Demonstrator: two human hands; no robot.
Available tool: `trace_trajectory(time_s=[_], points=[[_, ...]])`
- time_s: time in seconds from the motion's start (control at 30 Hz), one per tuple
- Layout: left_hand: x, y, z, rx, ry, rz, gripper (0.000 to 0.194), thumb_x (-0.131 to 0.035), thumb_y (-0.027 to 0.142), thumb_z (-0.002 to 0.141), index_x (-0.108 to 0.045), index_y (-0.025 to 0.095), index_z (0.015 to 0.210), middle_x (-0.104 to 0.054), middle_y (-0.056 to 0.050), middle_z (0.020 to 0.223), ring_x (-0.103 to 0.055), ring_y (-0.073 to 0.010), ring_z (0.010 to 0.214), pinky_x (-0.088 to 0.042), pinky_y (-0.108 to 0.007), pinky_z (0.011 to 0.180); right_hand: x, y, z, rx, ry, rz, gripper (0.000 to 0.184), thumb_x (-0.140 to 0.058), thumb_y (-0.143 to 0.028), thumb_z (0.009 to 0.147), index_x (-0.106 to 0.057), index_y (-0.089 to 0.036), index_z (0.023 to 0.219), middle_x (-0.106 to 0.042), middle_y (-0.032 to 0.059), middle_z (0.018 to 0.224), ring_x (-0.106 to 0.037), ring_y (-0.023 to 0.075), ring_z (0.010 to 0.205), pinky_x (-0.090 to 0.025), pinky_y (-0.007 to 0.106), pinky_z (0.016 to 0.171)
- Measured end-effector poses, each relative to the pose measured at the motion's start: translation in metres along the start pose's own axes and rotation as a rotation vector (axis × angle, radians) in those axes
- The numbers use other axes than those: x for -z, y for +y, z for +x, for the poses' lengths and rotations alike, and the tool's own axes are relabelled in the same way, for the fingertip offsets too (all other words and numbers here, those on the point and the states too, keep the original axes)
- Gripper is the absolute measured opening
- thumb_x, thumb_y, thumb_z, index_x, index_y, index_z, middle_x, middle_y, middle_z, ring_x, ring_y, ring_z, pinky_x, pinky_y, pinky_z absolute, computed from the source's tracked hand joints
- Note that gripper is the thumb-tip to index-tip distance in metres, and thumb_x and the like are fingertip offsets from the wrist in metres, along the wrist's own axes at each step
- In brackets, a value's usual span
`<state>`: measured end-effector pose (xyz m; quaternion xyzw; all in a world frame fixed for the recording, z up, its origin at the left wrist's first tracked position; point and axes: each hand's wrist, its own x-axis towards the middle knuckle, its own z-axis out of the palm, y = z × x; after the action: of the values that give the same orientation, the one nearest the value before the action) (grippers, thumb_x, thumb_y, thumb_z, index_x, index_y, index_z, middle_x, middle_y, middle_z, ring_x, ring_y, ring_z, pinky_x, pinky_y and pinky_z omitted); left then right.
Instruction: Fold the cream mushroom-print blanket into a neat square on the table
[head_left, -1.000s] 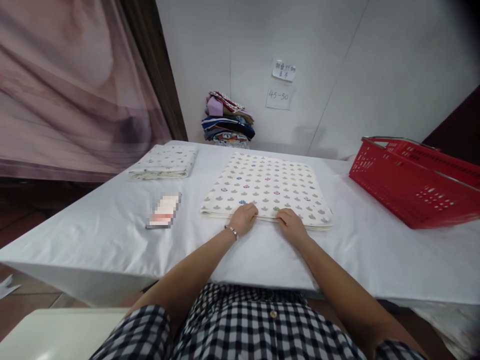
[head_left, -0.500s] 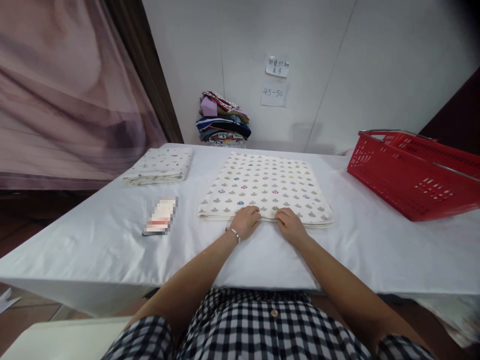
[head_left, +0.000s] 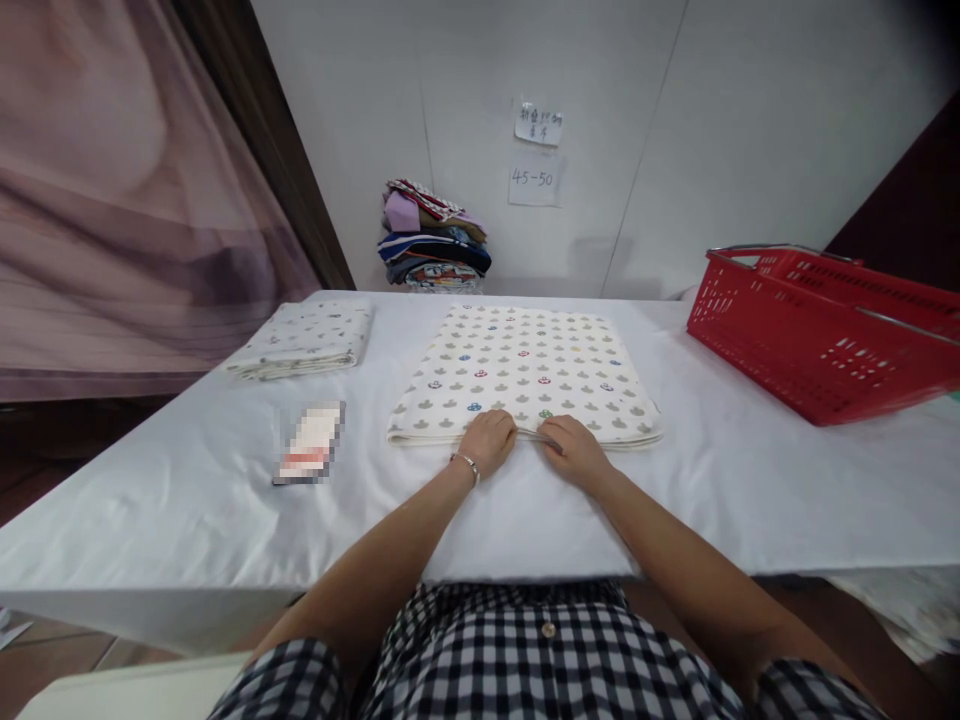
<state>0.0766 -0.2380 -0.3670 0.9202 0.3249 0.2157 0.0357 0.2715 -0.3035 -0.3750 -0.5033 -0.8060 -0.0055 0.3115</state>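
A cream cloth (head_left: 517,365) printed with grey shapes and small coloured figures lies folded flat in front of me. Its layered near edge faces my body. My left hand (head_left: 487,443), with a bracelet at the wrist, has its fingers curled over the middle of that edge. Just to the right, my right hand (head_left: 576,450) pinches the same edge, thumb underneath. A small gap separates the two hands, and the edge lifts slightly there. Another folded patterned cloth (head_left: 307,340) rests at the far left of the white-covered table (head_left: 720,500).
A blurred-out phone-like object (head_left: 310,443) lies left of the cloth. At the right stands a red plastic basket (head_left: 817,335). A stack of folded fabrics (head_left: 433,240) is by the back wall, below two paper notes (head_left: 536,180). A pink curtain (head_left: 135,200) hangs at left.
The view has shifted slightly, so the surroundings sit a little differently in the frame. Both hands stay on the cloth's near edge, with a slightly wider gap between them.
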Motion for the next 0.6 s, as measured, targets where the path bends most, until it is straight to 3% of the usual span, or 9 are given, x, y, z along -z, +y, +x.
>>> trace_trajectory(time_s=[0.3, 0.6], points=[[0.0042, 0.0025, 0.0004, 0.065, -0.016, -0.081, 0.018, -0.039, 0.016, 0.088, -0.047, 0.02, 0.073, -0.055, -0.003, 0.075, -0.051, -0.0173, 0.075, -0.039, -0.033, 0.071, -0.0054, 0.0032, 0.0012, -0.029, 0.012, -0.075, 0.029, -0.04, -0.019, 0.089, -0.055, -0.021, 0.113, -0.061, 0.0105, 0.106, -0.054, 0.024, 0.097, -0.045, 0.04, 0.082], [0.0013, 0.0029, -0.001, 0.034, 0.011, -0.079, 0.016, -0.038, 0.014, 0.088, -0.047, 0.019, 0.075, -0.055, -0.003, 0.079, -0.05, -0.0175, 0.077, -0.039, -0.033, 0.072, -0.0028, -0.0023, 0.0034, 0.028, 0.03, -0.126, 0.03, -0.036, -0.012, 0.087, -0.062, -0.019, 0.098, -0.058, 0.0117, 0.114, -0.051, 0.0239, 0.105, -0.044, 0.041, 0.085]])
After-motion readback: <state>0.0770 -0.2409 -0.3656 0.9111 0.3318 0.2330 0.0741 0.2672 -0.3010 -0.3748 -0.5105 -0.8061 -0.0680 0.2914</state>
